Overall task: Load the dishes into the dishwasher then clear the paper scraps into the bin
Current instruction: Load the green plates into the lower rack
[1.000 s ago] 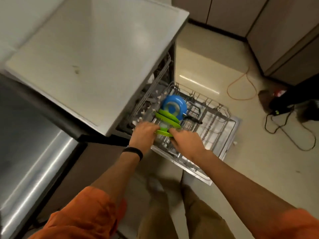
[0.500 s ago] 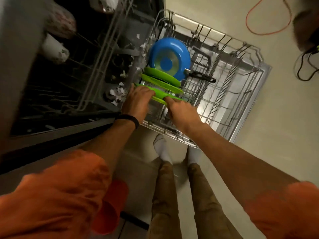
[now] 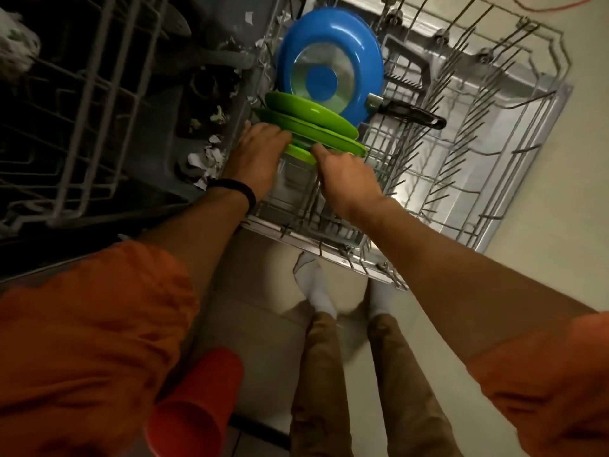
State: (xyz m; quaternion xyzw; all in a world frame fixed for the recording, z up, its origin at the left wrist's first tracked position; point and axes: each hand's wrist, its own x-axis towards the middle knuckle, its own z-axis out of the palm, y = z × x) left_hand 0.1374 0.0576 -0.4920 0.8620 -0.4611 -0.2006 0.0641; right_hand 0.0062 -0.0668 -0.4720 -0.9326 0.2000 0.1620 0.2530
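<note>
Status from where I stand: loading is mid-way, scraps untouched.

- Lower rack is pulled out, filling the upper centre and right of frame. Most of its right side has nothing slotted in.
- Blue pan stands on edge at top centre, with its black handle pointing right.
- Two green plates are slotted just below the pan, close together and tilted.
- Front green plate is the one in work. It sits at the near end of that row, touching or nearly touching the plate behind.
- Left hand grips the front plate's left rim, fingers curled over the edge.
- Right hand pinches the rim from the right side, fingertips on the plate. Both hands are occupied, neither free.
- I judge the plate is being seated between the tines. I cannot tell whether it is fully down.

Left to do:
- Red cup is at lower centre-left, beside the left sleeve. I cannot tell what holds it. It probably goes in a rack.
- Paper scraps lie on the dark dishwasher floor left of the left hand, with more bits toward top centre. None look collected.
- No bin is in view.
- Upper rack is at upper left. A pale item sits at its far left edge, too blurred to identify.

Rough call: the dish phase is over half done and the paper phase is not started.
</note>
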